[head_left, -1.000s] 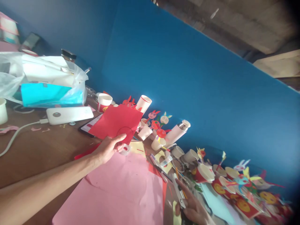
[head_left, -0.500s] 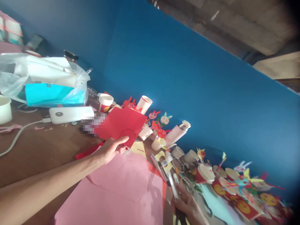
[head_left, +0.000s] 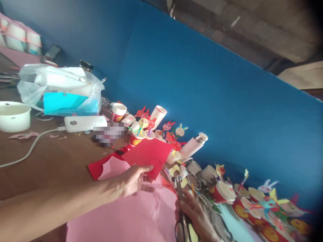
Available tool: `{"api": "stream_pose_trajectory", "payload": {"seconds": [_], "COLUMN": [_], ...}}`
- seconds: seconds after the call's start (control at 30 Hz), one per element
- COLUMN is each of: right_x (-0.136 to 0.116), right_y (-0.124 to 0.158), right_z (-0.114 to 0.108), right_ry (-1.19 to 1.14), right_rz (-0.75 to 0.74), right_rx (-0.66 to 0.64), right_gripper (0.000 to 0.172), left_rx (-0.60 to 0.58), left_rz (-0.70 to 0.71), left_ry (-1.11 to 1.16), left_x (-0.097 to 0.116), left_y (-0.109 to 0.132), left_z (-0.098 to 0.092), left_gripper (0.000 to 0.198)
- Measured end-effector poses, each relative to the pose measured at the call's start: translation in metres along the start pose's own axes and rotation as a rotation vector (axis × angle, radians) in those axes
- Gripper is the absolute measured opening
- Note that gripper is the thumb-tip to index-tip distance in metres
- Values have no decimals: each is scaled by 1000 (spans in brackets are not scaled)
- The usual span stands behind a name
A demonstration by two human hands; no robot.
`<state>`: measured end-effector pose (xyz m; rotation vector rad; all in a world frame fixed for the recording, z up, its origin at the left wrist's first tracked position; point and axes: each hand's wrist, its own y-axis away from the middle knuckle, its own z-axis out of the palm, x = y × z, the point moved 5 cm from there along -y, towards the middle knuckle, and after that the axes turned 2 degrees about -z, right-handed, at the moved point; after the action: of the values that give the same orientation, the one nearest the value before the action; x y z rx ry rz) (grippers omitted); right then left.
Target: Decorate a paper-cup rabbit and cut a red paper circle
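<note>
— Lowered toward the pink paper, the red card is seen nearer the body than in the earlier view, and the scissors are seen raised higher. What is all this set against?

— A blue wall is seen behind a wooden table. A pink paper sheet is spread over the table's near part, so that a flat surface is given beneath both hands. Paper-cup figures are lined along the wall, where they are kept out of the working area.

— And how are the hands employed?

— The red card is gripped at its lower edge by the left hand, with the thumb laid across its face, and the fingers are largely hidden behind it. A drawn circle is thereby left mostly uncovered. The card is held just above the pink sheet, not touching the scissors.

— And the right?

— The right hand is clenched around the scissors, its fingers wrapped about the middle, not seen through the finger loops, which hang below with the blades upright.
</note>
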<state>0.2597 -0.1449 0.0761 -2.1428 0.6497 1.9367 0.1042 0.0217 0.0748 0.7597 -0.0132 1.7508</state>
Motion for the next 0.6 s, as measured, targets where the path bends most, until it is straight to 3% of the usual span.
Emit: {"api": "stream_pose_trajectory", "payload": {"seconds": [0.17,0.33,0.6], "right_x": [-15,-28,-27], "right_y": [-12,-12,-14], "right_z": [38,55,57], "right_ry": [137,218,203], "right_rz": [-71,-57,-31], "right_rx": [-266,-329,-366], "right_gripper": [38,28,26], "left_rx": [-21,-4,-35], "left_rz": [7,34,69], "left_ry": [78,69,56], "left_x": [-17,-11,-7], "left_y": [-23,-32,-35], "left_z": [9,9,22], "left_gripper": [19,22,32]}}
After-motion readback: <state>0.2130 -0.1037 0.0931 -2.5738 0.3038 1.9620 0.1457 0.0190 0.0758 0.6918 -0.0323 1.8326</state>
